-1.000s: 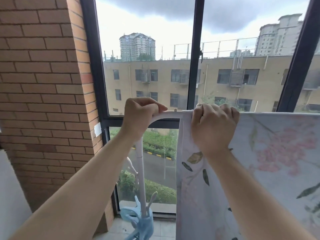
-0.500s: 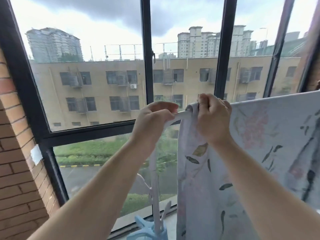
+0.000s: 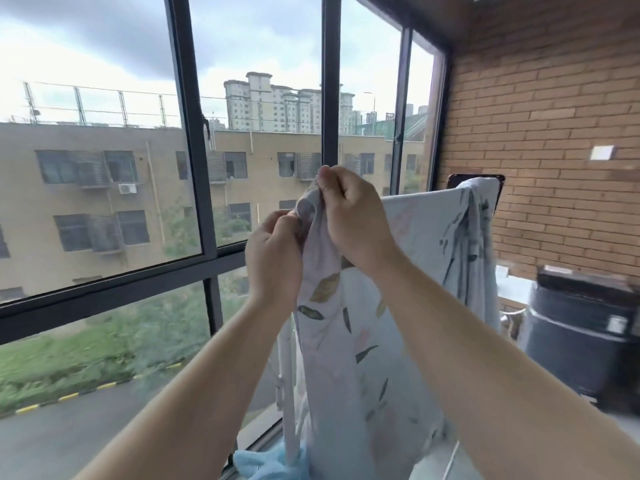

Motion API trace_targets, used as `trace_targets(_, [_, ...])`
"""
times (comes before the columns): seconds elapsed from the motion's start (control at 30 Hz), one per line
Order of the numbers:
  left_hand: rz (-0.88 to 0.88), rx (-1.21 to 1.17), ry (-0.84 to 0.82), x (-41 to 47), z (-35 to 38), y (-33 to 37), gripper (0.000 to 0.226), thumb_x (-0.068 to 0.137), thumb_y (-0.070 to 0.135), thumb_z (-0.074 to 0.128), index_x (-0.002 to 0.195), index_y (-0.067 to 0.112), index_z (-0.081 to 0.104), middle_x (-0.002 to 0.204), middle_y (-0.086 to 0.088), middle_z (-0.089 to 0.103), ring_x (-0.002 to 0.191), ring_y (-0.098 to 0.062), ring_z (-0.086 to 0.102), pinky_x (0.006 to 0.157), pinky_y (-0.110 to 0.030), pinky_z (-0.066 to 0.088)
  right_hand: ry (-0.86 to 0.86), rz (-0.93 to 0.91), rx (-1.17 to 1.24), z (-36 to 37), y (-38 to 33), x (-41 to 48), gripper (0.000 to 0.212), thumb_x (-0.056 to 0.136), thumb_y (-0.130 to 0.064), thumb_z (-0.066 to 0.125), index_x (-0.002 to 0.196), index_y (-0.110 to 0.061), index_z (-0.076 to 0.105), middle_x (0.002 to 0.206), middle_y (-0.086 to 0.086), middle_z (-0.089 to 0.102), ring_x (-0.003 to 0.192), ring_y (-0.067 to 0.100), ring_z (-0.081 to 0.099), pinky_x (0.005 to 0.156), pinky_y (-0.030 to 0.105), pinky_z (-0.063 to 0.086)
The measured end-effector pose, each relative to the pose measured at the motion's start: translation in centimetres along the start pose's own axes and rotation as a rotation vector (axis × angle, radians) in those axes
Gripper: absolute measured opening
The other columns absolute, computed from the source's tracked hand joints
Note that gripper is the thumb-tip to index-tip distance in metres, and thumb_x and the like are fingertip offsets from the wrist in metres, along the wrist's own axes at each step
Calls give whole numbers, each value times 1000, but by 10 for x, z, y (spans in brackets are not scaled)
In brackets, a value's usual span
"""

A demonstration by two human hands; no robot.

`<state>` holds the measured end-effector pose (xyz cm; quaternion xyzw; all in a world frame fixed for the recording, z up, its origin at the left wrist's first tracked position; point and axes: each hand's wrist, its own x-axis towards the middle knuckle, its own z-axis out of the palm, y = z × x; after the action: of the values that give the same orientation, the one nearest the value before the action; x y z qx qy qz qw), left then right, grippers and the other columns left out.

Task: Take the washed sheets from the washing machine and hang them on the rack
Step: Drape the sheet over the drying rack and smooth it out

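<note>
A pale sheet (image 3: 426,244) printed with leaves and pink flowers hangs over the white rack, stretching right toward the brick wall. Its near top corner is bunched up between both hands. My right hand (image 3: 353,220) pinches that corner from above with thumb and fingers. Just below and left of it, my left hand (image 3: 273,251) grips the same bunched edge. A white upright pole of the rack (image 3: 286,382) shows below my left hand; the rack's top bar is hidden by the sheet.
Dark-framed windows (image 3: 194,133) fill the left and centre. A brick wall (image 3: 540,133) closes the right side. A dark washing machine (image 3: 585,337) stands at the lower right. Light blue cloth or pegs (image 3: 270,465) lie at the rack's foot.
The view has swung right, bringing the brick wall and washing machine in. My left hand left the rack bar and now grips the sheet corner; both hands have bunched it together.
</note>
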<state>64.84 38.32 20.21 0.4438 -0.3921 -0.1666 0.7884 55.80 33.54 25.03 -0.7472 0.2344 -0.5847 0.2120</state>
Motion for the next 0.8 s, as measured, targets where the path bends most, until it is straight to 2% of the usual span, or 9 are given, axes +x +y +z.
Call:
trace_targets(0.1, [-20,-122,18,2,-2,-1,41,89,8,46,51,23,38,52,4,33,51,-16,26,53,-35,20,-46,18,-94,8,9,-11,35,106,-31,45,94,-8,67,78,0,65,70,11,57,63,21,41])
trace_targets(0.2, [-91,-57,59,2,-1,-8,33,96,17,52,64,16,55,55,3,51,54,-15,46,56,-35,35,-109,91,-117,15,25,-22,33,106,-32,46,93,-12,69,77,-9,65,70,0,58,60,10,39])
trace_targets(0.3, [-132,54,29,-4,-1,-21,18,93,30,60,83,17,67,74,5,66,74,-15,60,71,-37,46,31,165,12,10,35,-24,32,106,-32,45,90,-21,70,76,-17,66,70,-6,59,65,11,41])
trace_targets(0.43, [-65,148,2,-7,0,-20,4,85,26,65,87,23,65,79,7,64,71,-15,58,66,-35,46,169,228,40,-5,44,-20,35,107,-31,43,90,-20,72,82,-15,70,80,-2,63,73,15,47])
trace_targets(0.5, [66,308,-13,-6,1,-11,12,82,22,62,89,32,63,86,10,67,72,-14,61,65,-33,46,160,246,34,-13,52,-20,36,107,-30,43,93,-18,73,87,-14,72,81,-6,63,71,9,44])
trace_targets(0.57, [237,589,-72,-5,7,2,26,83,15,57,97,36,62,99,13,64,85,-15,62,69,-33,48,143,268,-6,-22,64,-21,36,107,-31,42,96,-20,75,88,-14,73,75,-9,60,66,6,39])
trace_targets(0.67, [508,1031,-162,-9,24,16,39,84,14,53,120,29,59,120,6,59,107,-22,57,85,-40,49,134,279,-63,-38,82,-19,33,106,-30,43,98,-23,75,96,-12,74,66,-7,56,64,10,37])
trace_targets(0.73, [540,1243,-200,-11,42,19,42,86,18,52,127,22,55,125,-2,58,113,-28,54,89,-41,43,132,294,-84,-51,94,-17,32,106,-28,44,101,-22,75,93,-16,72,64,-10,55,62,7,37])
trace_targets(0.8, [504,1415,-227,-11,70,12,41,87,22,49,128,20,53,122,-5,58,114,-30,53,89,-42,38,141,318,-77,-71,110,-12,31,106,-28,44,102,-21,74,89,-20,68,76,-11,58,65,4,38])
